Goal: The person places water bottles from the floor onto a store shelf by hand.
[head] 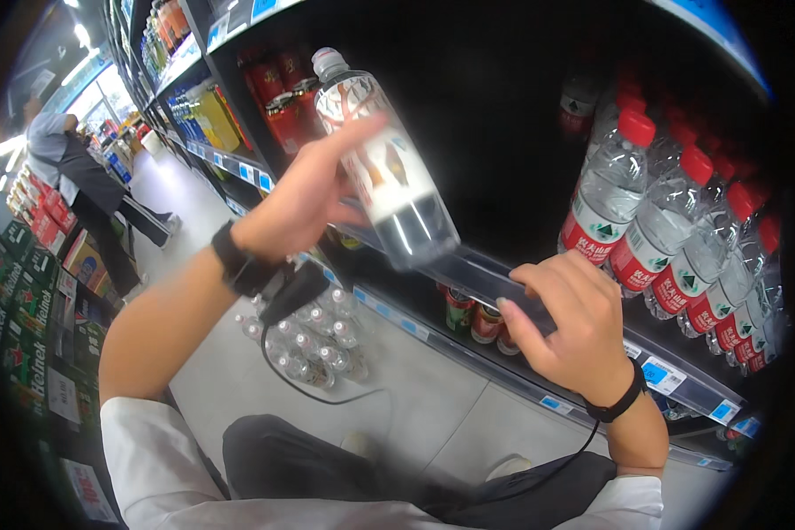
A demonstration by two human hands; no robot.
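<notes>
My left hand (311, 192) holds a clear plastic bottle (404, 179) with a pale cap and a white illustrated label. The bottle leans, cap toward the upper left, in front of a dark shelf bay. At the clear plastic front lip (470, 275) of that shelf is my right hand (570, 318), thumb and fingers apart with no bottle in them; whether it presses on the lip is unclear. Just beyond it, red-capped water bottles (609, 192) stand in rows on the shelf. Below my left wrist, several clear bottles (315, 338) are grouped on the floor.
Red cans (291, 112) fill the neighbouring bay, and more cans (460, 308) sit on the lower shelf. Stacked green beer cartons (26, 318) line the left side. A person (86, 165) stands farther along the aisle. A black cable (305, 396) hangs near my knees.
</notes>
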